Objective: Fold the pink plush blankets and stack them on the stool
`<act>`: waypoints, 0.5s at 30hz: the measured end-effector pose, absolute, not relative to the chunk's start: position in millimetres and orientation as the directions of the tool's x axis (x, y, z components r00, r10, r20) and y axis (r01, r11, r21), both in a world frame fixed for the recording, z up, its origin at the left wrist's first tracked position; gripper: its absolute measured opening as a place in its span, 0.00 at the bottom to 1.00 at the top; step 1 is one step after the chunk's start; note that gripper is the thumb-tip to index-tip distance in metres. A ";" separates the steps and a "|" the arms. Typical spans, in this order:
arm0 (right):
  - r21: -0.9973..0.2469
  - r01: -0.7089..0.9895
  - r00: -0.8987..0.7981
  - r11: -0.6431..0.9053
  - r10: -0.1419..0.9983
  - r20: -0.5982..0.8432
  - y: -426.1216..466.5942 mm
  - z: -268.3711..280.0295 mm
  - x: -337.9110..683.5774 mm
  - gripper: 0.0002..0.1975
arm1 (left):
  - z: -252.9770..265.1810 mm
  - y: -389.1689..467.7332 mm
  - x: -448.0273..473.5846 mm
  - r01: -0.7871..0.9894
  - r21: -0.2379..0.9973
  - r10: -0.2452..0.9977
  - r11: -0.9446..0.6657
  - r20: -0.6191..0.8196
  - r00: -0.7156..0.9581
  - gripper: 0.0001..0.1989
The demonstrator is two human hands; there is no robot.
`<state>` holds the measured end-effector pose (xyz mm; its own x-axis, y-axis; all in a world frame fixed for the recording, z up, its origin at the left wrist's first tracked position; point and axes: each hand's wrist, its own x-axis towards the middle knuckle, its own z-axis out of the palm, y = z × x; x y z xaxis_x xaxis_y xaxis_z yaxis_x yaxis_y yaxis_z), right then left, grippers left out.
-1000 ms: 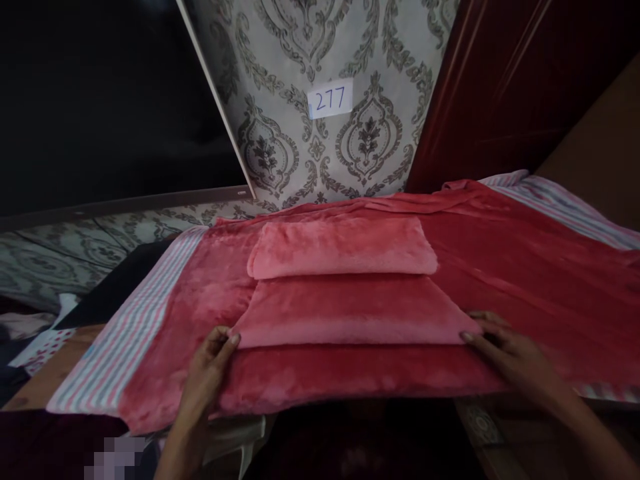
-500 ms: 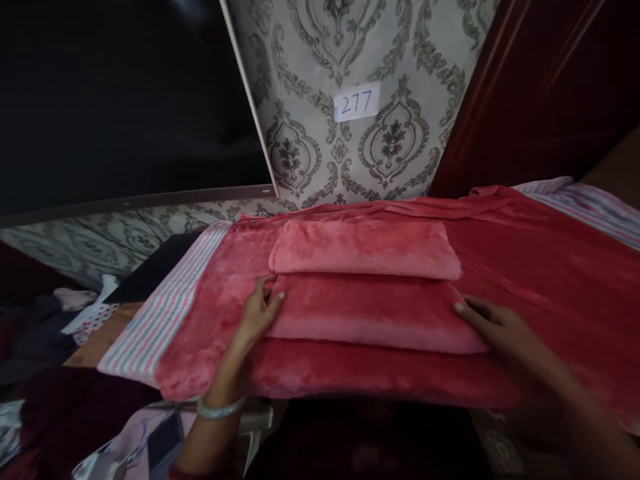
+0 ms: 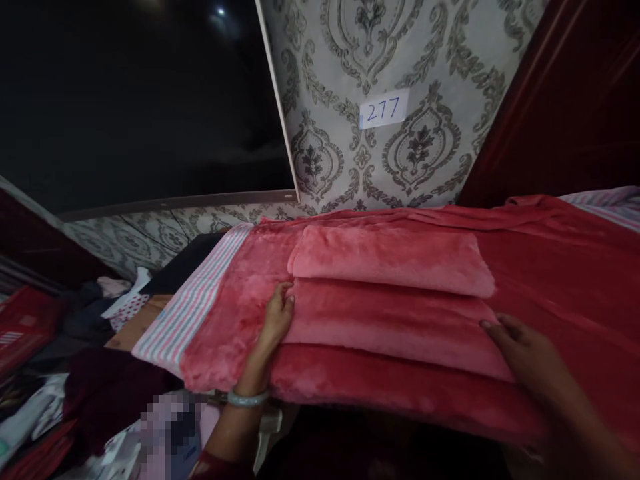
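- Head view: a folded pink cloth point(image 3: 390, 317) lies on a spread red blanket point(image 3: 565, 280), between the two hands and close to the person.
- The cloth shows a fuzzy upper fold point(image 3: 393, 257) resting over its far part, and a wider, flat part nearer the person; the fold's right end sits a little lower in view than its left.
- The left hand point(image 3: 279, 315) is at the left edge of the cloth, thumb and fingers slightly apart and bent; whether it pinches the edge, I cannot tell.
- The right hand point(image 3: 523, 343) is at the right edge, thumb laid along the cloth and fingers beside it; its grip is also unclear.
- A pale bracelet point(image 3: 247, 399) circles the left wrist.
- The blanket has a striped border point(image 3: 195, 303) in white, pink and grey on the left, and covers most of a brown worktop point(image 3: 135, 323), whose corner shows at the left.
- A dotted cloth point(image 3: 127, 311) lies by that corner, and piled clothes point(image 3: 100, 387) fill the lower left.
- Behind stand a large black screen point(image 3: 150, 100), a patterned wall point(image 3: 335, 73) with a paper point(image 3: 384, 109) reading 277, and a dark red panel point(image 3: 570, 113) to the right.
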<state>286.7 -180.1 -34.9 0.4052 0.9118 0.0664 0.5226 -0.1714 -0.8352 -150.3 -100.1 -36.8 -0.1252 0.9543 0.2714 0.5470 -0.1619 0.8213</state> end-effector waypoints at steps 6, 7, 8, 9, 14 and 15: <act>-0.859 0.439 0.405 -0.264 0.911 -0.073 -209.4 -33.3 287.1 0.36 | -27.0 -132.9 -152.0 0.382 0.918 0.979 -0.106 0.163 -0.120 0.28; -0.862 0.444 0.390 -0.243 0.919 -0.059 -215.2 -38.7 289.4 0.39 | -25.5 -141.0 -154.2 0.344 0.935 0.985 -0.088 0.132 -0.107 0.32; -0.867 0.452 0.371 -0.210 0.928 -0.032 -220.6 -45.0 291.8 0.43 | -24.0 -148.8 -156.7 0.309 0.948 0.991 -0.071 0.103 -0.089 0.35; -0.870 0.462 0.350 -0.174 0.937 -0.001 -225.4 -51.9 294.1 0.46 | -22.8 -155.8 -159.4 0.281 0.958 0.994 -0.056 0.079 -0.071 0.37; -0.854 0.519 0.243 -0.019 0.962 0.126 -237.4 -79.0 307.4 0.39 | -20.1 -171.7 -171.3 0.317 0.948 0.991 0.000 0.041 -0.124 0.34; -0.844 0.537 0.216 0.014 0.964 0.153 -237.8 -82.3 311.2 0.36 | -20.1 -171.5 -173.1 0.355 0.935 0.988 -0.003 0.058 -0.143 0.33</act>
<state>311.2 -237.8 -82.3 0.2157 0.9644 0.1532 0.5366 0.0140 -0.8438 -173.1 -171.5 -20.1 -0.1432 0.9880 0.0577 0.3555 -0.0031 0.9347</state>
